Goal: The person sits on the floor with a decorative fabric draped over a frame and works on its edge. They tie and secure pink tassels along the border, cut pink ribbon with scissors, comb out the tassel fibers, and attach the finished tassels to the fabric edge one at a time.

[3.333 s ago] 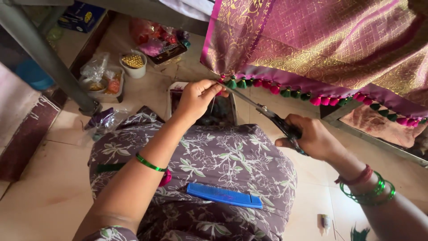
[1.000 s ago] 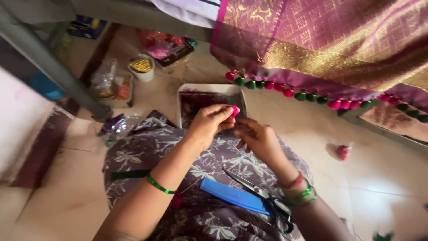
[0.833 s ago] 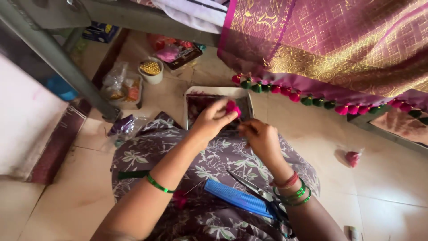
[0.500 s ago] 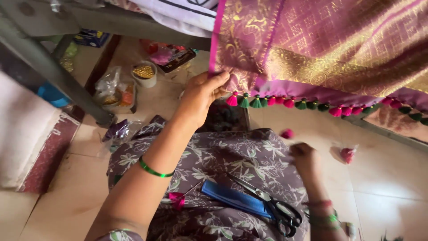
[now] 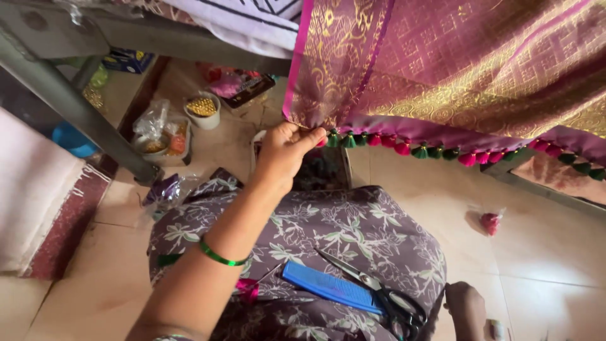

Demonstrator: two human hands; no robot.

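A pink and gold silk cloth (image 5: 454,69) hangs from above, its lower edge lined with pink and green tassels (image 5: 435,150). My left hand (image 5: 284,155) pinches the left end of that edge, beside the first tassels. My right hand (image 5: 467,309) is down at the bottom right, beside my lap, its fingers hidden. On my lap, covered by purple floral fabric (image 5: 328,233), lie a blue comb (image 5: 331,287) and black-handled scissors (image 5: 385,300). A bit of pink thread (image 5: 246,292) lies near my left forearm.
A metal frame leg (image 5: 76,107) slants at the left. On the tiled floor stand a small white cup of yellow beads (image 5: 203,110), plastic bags of materials (image 5: 161,129), a tray (image 5: 328,170) under the cloth edge and a red tassel in plastic (image 5: 489,221).
Both hands were together over my lap; my left hand has risen to the cloth's tasselled edge and my right hand has dropped to the lower right. The scissors now lie on my lap.
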